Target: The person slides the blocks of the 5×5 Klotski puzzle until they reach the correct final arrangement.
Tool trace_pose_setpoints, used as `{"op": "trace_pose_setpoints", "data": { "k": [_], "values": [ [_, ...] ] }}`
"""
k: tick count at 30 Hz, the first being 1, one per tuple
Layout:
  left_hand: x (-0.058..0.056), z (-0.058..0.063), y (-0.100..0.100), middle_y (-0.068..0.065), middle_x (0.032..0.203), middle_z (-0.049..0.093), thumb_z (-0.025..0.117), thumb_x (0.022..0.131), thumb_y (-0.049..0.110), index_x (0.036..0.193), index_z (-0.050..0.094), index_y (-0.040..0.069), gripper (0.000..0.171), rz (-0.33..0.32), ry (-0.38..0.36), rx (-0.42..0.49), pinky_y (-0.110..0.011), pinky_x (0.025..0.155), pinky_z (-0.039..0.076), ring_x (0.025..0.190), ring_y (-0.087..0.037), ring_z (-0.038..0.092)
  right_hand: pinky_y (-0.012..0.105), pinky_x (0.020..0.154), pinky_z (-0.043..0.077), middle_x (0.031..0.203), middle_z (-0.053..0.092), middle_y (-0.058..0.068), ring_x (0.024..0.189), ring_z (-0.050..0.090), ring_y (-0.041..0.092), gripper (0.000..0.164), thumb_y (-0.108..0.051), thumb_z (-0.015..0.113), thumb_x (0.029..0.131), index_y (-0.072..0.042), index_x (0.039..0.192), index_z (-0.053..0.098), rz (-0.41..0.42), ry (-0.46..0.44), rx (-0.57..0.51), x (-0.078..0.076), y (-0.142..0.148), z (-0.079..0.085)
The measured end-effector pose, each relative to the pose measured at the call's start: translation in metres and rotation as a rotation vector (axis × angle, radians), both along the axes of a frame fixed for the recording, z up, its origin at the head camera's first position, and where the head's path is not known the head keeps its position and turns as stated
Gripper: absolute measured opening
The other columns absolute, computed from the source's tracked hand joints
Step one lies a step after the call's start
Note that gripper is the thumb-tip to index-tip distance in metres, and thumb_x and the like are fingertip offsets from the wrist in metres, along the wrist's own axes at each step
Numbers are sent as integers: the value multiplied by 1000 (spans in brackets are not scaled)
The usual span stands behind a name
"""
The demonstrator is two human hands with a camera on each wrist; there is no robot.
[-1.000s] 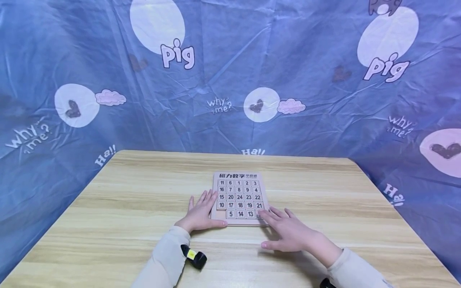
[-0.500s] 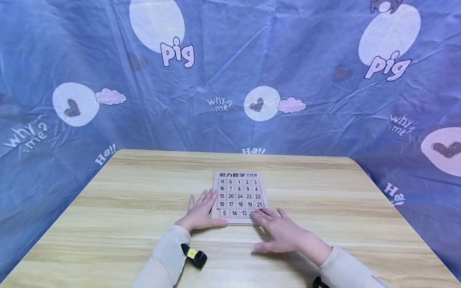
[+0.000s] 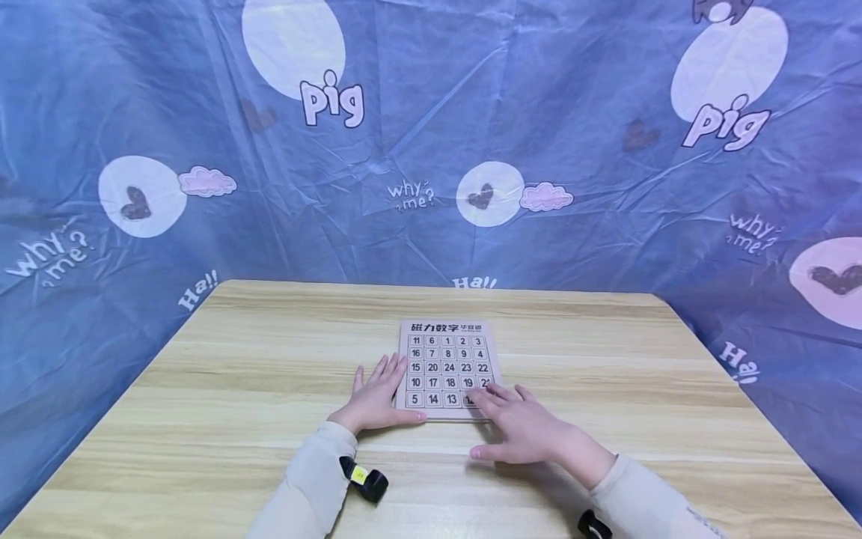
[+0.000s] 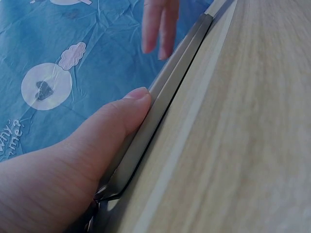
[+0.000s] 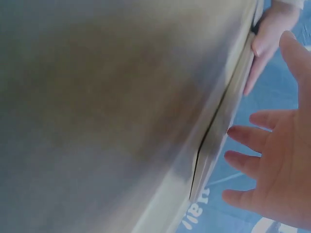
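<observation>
A number sliding puzzle [image 3: 449, 359] in a pale frame lies on the table. My left hand [image 3: 373, 400] rests at its near left corner, fingers spread along the left side and the thumb [image 4: 129, 104] lying on the front edge. With extended fingers, my right hand [image 3: 528, 427] touches the bottom row near the right end and partly covers the 12 tile [image 3: 468, 400]. The 5 tile [image 3: 414, 400] sits in the bottom left corner, followed by the 14 tile [image 3: 433, 400] and 13 tile [image 3: 451, 400]. The bottom right corner of the grid is hidden under the right hand.
The wood-grain table [image 3: 256, 359] spreads out around the puzzle. Behind it hangs a blue printed cloth [image 3: 431, 112]. A black strap device [image 3: 364, 480] is worn on the left wrist, and another [image 3: 595, 525] on the right.
The bottom row's tiles have slid left, filling the gap at the bottom left corner. My right hand has moved left with them. The left hand has stayed in place.
</observation>
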State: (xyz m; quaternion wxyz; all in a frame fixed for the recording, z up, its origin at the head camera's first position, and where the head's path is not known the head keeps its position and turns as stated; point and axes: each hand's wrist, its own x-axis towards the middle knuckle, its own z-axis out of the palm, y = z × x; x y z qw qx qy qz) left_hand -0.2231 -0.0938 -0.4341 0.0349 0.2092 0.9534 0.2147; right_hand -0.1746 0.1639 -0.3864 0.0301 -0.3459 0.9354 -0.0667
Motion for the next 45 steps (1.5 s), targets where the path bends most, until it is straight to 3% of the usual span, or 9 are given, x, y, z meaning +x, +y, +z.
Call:
{"op": "trace_pose_setpoints", "data": {
  "k": [8, 14, 45],
  "values": [
    [-1, -1, 2, -10, 142, 10, 51, 58, 74, 139, 15, 10, 109, 0, -1, -7, -54, 95, -9, 128, -25, 3, 60, 92, 16, 136, 29, 13, 122, 21, 38, 85, -61, 46, 76, -4, 135, 26, -108, -34, -27, -29, 9, 2],
    [-1, 0, 1, -10, 142, 9, 51, 58, 74, 139, 14, 11, 109, -1, -3, -3, -53, 95, -10, 128, -25, 2, 59, 93, 15, 137, 28, 11, 123, 20, 35, 89, -63, 48, 74, -5, 136, 23, -175, -75, -26, -37, 11, -2],
    [0, 0, 0, -11, 142, 10, 52, 59, 73, 139, 13, 11, 108, 4, -1, -3, -54, 95, -8, 128, -25, 4, 59, 92, 17, 133, 34, 14, 121, 26, 35, 87, -63, 48, 73, -5, 134, 30, -102, -41, 27, -12, 10, -2]
  ]
}}
